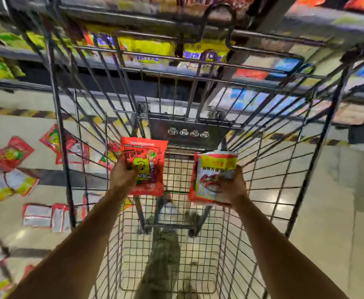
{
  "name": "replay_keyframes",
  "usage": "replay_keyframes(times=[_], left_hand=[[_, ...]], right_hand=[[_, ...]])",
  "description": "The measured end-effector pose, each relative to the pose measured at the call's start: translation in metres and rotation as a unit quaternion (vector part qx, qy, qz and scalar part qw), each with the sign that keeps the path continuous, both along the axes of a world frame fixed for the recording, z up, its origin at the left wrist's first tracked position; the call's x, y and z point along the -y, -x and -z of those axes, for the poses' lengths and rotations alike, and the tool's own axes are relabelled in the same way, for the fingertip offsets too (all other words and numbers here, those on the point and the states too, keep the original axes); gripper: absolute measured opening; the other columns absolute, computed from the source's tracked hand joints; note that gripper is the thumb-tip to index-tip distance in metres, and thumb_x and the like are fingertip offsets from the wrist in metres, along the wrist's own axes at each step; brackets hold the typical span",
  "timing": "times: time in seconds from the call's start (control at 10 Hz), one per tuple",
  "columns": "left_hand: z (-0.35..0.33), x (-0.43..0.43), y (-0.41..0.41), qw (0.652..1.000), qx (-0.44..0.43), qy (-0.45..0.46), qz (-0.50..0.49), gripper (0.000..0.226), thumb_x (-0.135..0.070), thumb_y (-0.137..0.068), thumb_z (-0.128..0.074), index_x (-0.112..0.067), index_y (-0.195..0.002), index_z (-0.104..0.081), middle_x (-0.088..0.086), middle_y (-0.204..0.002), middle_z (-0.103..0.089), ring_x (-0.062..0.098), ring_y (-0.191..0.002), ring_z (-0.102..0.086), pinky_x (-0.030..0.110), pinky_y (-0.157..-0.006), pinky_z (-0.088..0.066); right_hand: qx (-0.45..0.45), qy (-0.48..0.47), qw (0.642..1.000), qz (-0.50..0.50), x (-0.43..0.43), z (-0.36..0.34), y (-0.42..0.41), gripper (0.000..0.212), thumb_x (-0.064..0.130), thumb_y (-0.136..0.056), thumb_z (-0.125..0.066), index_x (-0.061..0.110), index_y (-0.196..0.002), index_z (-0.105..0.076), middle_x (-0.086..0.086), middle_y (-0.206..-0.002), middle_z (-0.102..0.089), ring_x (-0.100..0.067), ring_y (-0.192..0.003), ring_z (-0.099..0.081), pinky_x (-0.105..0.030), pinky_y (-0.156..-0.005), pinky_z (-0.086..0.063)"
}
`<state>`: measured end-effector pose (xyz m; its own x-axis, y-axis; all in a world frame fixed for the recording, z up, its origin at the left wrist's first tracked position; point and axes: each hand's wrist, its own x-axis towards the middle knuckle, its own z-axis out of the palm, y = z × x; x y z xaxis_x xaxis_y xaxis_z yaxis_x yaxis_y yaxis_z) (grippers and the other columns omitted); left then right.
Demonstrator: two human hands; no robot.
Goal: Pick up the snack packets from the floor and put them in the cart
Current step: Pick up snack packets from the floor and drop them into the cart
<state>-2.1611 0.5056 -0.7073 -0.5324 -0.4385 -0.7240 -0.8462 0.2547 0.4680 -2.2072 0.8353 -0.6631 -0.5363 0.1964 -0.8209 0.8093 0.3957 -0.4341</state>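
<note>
Inside the cart [301, 160], above its wire bottom: left hand [122, 175] clamped on red packet [145, 166], right hand [230, 186] gripping yellow-labelled packet [211, 175], both upright.

Two bare hands, the left hand [122, 174] and right hand [233, 186], each hold one snack packet, a red packet [146, 156] and a yellow-and-red packet [211, 169], inside one wire cart [306, 169], with at least six loose packets [10, 156] on the floor [327, 212].

Pale glossy floor [319, 223] catching light glare, a yellow-black hazard stripe [21, 112] along the base, stocked shelves [146, 50] blurred beyond.
</note>
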Motion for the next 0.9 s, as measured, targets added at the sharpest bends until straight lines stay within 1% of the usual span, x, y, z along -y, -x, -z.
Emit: replay_keyframes(times=[0.1,0.2,0.3,0.4,0.5,0.6,0.7,0.8,0.9], left_hand=[[-0.03,-0.018,0.014,0.998,0.019,0.061,0.026,0.032,-0.021,-0.091,-0.064,-0.024,-0.122,-0.059,0.011,-0.106,-0.072,0.033,-0.095,-0.069,0.04,-0.077,-0.057],[-0.053,-0.037,0.024,0.993,0.024,0.111,0.04,0.033,-0.007,-0.096,-0.055,-0.013,-0.129,-0.053,0.013,-0.113,-0.066,0.033,-0.105,-0.062,0.032,-0.078,-0.039],[-0.059,-0.047,0.019,0.99,0.002,0.142,0.02,0.051,0.0,-0.093,-0.05,-0.012,-0.142,-0.044,0.015,-0.129,-0.061,0.039,-0.12,-0.058,0.049,-0.096,-0.046],[-0.069,-0.048,0.015,0.98,-0.047,0.182,0.061,0.074,0.007,-0.086,-0.051,-0.011,-0.156,-0.031,0.02,-0.143,-0.049,0.041,-0.13,-0.048,0.055,-0.108,-0.043],[-0.088,-0.042,0.01,0.967,-0.049,0.191,0.16,0.084,0.002,-0.081,-0.055,-0.012,-0.159,-0.027,0.018,-0.152,-0.039,0.037,-0.139,-0.039,0.049,-0.118,-0.035],[-0.12,-0.037,0.001,0.923,-0.032,0.223,0.312,0.075,-0.029,-0.08,-0.061,-0.009,-0.149,-0.042,0.019,-0.146,-0.045,0.04,-0.133,-0.044,0.054,-0.111,-0.044],[-0.16,-0.038,-0.015,0.874,-0.032,0.265,0.406,0.066,-0.047,-0.09,-0.052,-0.013,-0.147,-0.043,0.017,-0.144,-0.049,0.04,-0.134,-0.044,0.055,-0.107,-0.045],[-0.206,-0.045,-0.039,0.858,-0.054,0.28,0.427,0.067,-0.047,-0.091,-0.052,-0.022,-0.151,-0.036,0.011,-0.149,-0.047,0.036,-0.141,-0.04,0.058,-0.107,-0.045],[-0.255,-0.053,-0.072,0.849,-0.068,0.297,0.431,0.07,-0.053,-0.094,-0.046,-0.029,-0.158,-0.027,0.007,-0.161,-0.037,0.034,-0.149,-0.033,0.058,-0.116,-0.037]], right_hand=[[-0.015,-0.059,0.998,-0.02,0.004,0.017,-0.004,0.042,0.017,-0.089,-0.079,0.027,-0.115,-0.048,0.002,-0.098,-0.065,-0.032,-0.1,-0.071,-0.03,-0.071,-0.057],[-0.073,-0.147,0.983,-0.077,0.012,0.017,-0.011,0.076,0.024,-0.077,-0.086,0.04,-0.134,-0.037,0.007,-0.118,-0.065,-0.012,-0.102,-0.066,-0.031,-0.071,-0.056],[-0.127,-0.214,0.96,-0.125,0.021,0.01,-0.017,0.105,0.023,-0.077,-0.087,0.036,-0.155,-0.018,-0.003,-0.143,-0.047,-0.024,-0.126,-0.055,-0.051,-0.094,-0.057],[-0.137,-0.246,0.938,-0.2,0.021,0.002,-0.023,0.115,0.021,-0.078,-0.087,0.029,-0.161,-0.007,-0.015,-0.148,-0.039,-0.036,-0.132,-0.05,-0.057,-0.094,-0.057],[-0.146,-0.266,0.916,-0.261,0.021,-0.02,-0.027,0.097,0.019,-0.087,-0.079,0.02,-0.161,-0.016,-0.018,-0.151,-0.036,-0.037,-0.138,-0.041,-0.056,-0.106,-0.051],[-0.161,-0.277,0.887,-0.333,0.018,-0.049,-0.028,0.085,0.033,-0.09,-0.072,0.014,-0.159,-0.026,-0.015,-0.156,-0.032,-0.033,-0.14,-0.034,-0.047,-0.113,-0.044],[-0.202,-0.307,0.835,-0.41,0.014,-0.083,-0.035,0.076,0.048,-0.091,-0.047,0.012,-0.157,-0.032,-0.013,-0.158,-0.034,-0.032,-0.141,-0.033,-0.044,-0.117,-0.04],[-0.227,-0.316,0.833,-0.393,0.02,-0.148,-0.048,0.073,0.051,-0.091,-0.047,0.012,-0.152,-0.038,-0.018,-0.151,-0.045,-0.036,-0.136,-0.043,-0.047,-0.104,-0.05],[-0.252,-0.336,0.806,-0.418,0.024,-0.207,-0.072,0.07,0.054,-0.094,-0.048,0.015,-0.151,-0.04,-0.018,-0.153,-0.044,-0.037,-0.14,-0.041,-0.049,-0.104,-0.047]])
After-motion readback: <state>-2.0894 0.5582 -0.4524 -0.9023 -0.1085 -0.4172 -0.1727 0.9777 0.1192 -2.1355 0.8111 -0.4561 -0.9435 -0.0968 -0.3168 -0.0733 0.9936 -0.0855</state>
